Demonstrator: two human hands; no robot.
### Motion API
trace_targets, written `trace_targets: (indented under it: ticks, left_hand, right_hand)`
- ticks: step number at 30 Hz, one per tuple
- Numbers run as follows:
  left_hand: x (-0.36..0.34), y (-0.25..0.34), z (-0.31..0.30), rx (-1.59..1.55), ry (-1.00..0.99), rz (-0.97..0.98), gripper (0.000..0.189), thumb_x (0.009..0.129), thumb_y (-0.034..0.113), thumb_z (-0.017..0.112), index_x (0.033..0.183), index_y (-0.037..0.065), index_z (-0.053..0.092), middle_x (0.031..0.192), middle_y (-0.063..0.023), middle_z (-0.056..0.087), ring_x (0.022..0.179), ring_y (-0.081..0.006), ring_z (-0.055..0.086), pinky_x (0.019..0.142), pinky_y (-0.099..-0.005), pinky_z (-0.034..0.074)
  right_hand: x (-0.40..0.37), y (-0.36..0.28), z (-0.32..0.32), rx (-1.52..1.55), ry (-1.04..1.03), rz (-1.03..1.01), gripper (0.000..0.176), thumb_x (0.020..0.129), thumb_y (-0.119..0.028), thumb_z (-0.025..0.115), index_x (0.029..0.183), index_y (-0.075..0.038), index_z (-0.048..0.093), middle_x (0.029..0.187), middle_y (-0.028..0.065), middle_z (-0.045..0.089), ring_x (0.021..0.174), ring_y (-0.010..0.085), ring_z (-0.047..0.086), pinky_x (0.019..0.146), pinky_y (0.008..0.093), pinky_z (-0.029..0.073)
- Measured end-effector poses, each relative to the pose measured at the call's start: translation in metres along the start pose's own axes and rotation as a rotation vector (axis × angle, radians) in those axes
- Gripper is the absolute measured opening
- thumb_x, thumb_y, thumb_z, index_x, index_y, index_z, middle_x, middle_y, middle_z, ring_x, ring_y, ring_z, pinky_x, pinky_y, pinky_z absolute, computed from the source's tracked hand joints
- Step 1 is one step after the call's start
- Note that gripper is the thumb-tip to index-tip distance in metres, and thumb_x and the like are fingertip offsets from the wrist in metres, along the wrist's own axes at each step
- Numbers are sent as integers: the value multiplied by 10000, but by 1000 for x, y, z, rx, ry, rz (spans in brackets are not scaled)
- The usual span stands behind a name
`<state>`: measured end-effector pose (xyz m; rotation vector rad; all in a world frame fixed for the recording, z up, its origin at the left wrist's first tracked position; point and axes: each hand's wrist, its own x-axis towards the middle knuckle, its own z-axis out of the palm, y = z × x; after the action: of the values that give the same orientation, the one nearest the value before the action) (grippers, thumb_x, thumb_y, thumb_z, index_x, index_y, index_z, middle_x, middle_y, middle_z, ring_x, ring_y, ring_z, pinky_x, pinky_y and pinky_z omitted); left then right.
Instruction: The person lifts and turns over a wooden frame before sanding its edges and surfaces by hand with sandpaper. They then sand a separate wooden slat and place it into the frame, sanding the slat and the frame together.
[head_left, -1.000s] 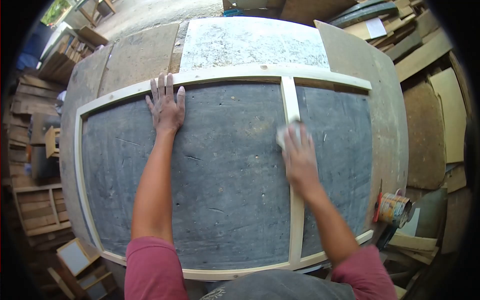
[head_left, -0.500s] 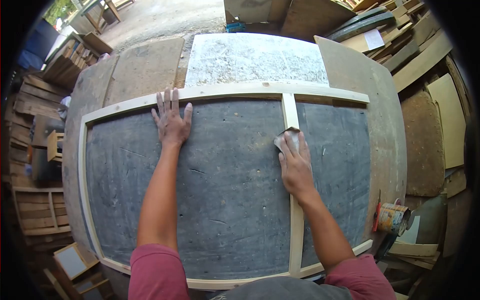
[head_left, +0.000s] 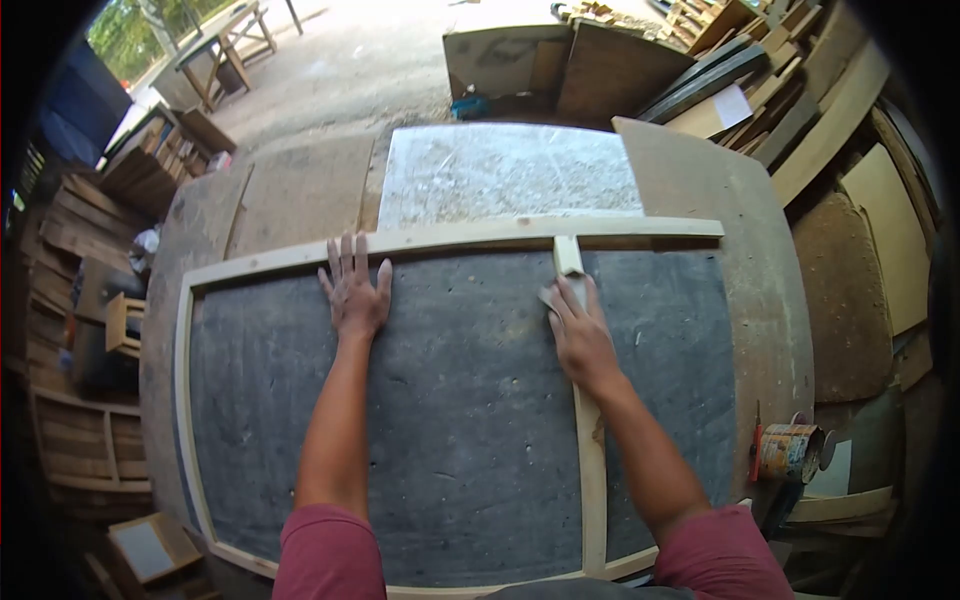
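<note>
A pale wooden frame [head_left: 440, 238] lies flat on the dark panel [head_left: 470, 400] of a worktable. Its crossbar [head_left: 593, 480] runs from the far rail toward my body. My left hand [head_left: 358, 300] is open, fingers spread, with the fingertips resting on the far rail. On the upper part of the crossbar, my right hand [head_left: 582, 335] presses down a folded piece of sandpaper [head_left: 547, 296]. Its fingers lie over the sheet and hide most of it.
A whitish board [head_left: 510, 175] lies past the frame. At the right edge sit a paint-stained can [head_left: 788, 452] and a red-handled tool [head_left: 756, 455]. Stacked boards [head_left: 850, 250] line the right side; wooden pieces [head_left: 85, 440] stand at left.
The view has tilted up, so the frame and table appear lower. My right hand stays on the upper crossbar with the sandpaper; my left hand keeps its place on the far rail.
</note>
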<state>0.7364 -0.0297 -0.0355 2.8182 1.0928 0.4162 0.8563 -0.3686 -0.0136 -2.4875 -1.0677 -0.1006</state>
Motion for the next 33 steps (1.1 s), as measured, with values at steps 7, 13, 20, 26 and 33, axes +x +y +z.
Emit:
trace_targets:
  ticks: [7,13,20,26,33]
  left_hand:
    - [-1,3,-6,-38,-12,-3,712,1002,497,461,1603,174,257,1691,-51,166,1572,-308,63,1230,-619,97]
    - [-1,6,-8,-37,-24,-19,719,1001,499,470,1608,181,252,1696,-48,160,1574,-297,60,1233,-611,85]
    - [0,-1,0,-48,-12,-1,735,999,499,454,1615,169,227,1698,-71,146,1573,-320,55,1234,-610,65]
    - [-1,0,-1,-16,-6,-10,732,997,506,459,1613,187,227,1694,-62,152,1572,-311,65,1229,-615,93]
    - [-3,0,-2,-31,3,-16,750,995,520,456,1612,163,225,1696,-75,139,1572,-321,57,1232,-611,85]
  right_hand:
    - [-33,-3,-9,102,-45,19,412,1009,-202,537,1397,-63,544,1560,140,432,1426,528,318,1164,541,338]
    - [-20,6,5,6,-17,-23,451,1017,-207,521,1430,-27,519,1582,133,408,1453,524,284,1190,552,286]
    - [-3,-3,-8,137,-25,-11,430,1018,-184,524,1413,-17,538,1552,151,442,1460,495,284,1199,493,297]
    - [-8,-5,-6,-82,-93,20,444,1028,-204,496,1439,-40,532,1588,133,400,1507,429,239,1231,540,190]
    - [28,4,6,-69,-55,42,487,1052,-255,452,1499,-63,455,1616,95,365,1538,351,202,1242,566,88]
